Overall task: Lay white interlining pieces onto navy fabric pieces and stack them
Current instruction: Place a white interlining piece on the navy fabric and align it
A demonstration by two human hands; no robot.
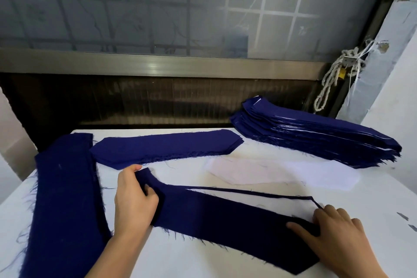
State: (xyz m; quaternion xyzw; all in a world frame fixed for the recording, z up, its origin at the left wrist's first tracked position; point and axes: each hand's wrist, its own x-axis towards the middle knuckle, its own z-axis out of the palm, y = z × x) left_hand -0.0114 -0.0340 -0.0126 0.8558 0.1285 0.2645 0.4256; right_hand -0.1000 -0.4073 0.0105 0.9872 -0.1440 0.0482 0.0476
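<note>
A long navy fabric piece (225,221) lies across the near middle of the white table (185,257). My left hand (133,198) pinches its left end, thumb on top. My right hand (336,232) holds its right pointed end, where a white interlining edge (302,207) shows beneath the lifted navy layer. Behind them lies a loose pile of white interlining pieces (282,172). A tall stack of navy pieces with white layers between them (316,135) sits at the back right.
A small pile of navy pieces (164,149) lies at the back middle of the table. A long navy stack (65,205) runs down the left side. A window frame (158,65) and a knotted rope (334,77) stand behind the table.
</note>
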